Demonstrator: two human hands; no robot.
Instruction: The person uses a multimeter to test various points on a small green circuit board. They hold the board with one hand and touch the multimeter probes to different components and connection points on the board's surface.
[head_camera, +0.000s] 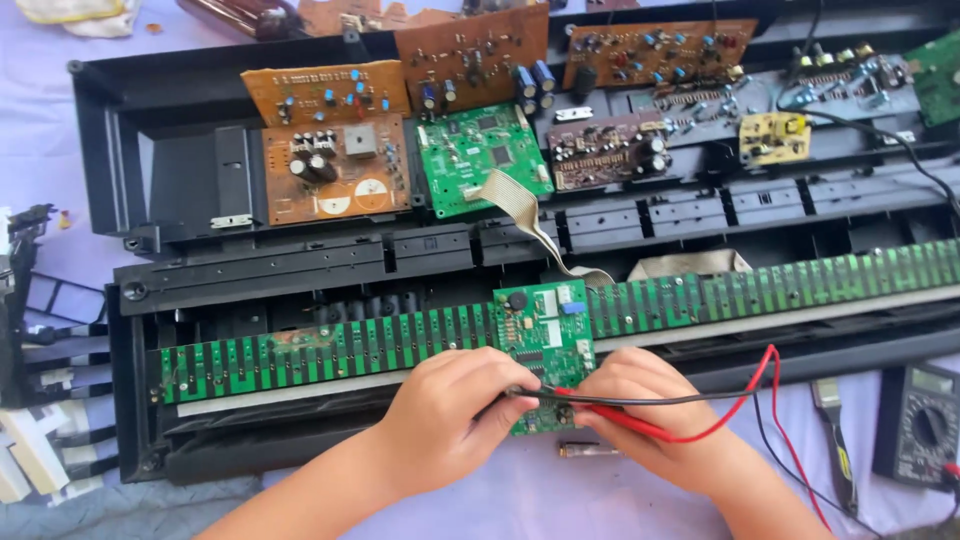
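Probing goes best with both tips steady on the small green circuit board (545, 345), which lies across the long green key contact strip (330, 352) inside the opened black keyboard case (180, 270). The left hand (450, 415) pinches the black probe (520, 392); the right hand (650, 405) pinches the red probe (620, 418). Leads should trail clear toward the multimeter (920, 425) on the lilac surface (520, 500), wrists braced, touching only one pad each.
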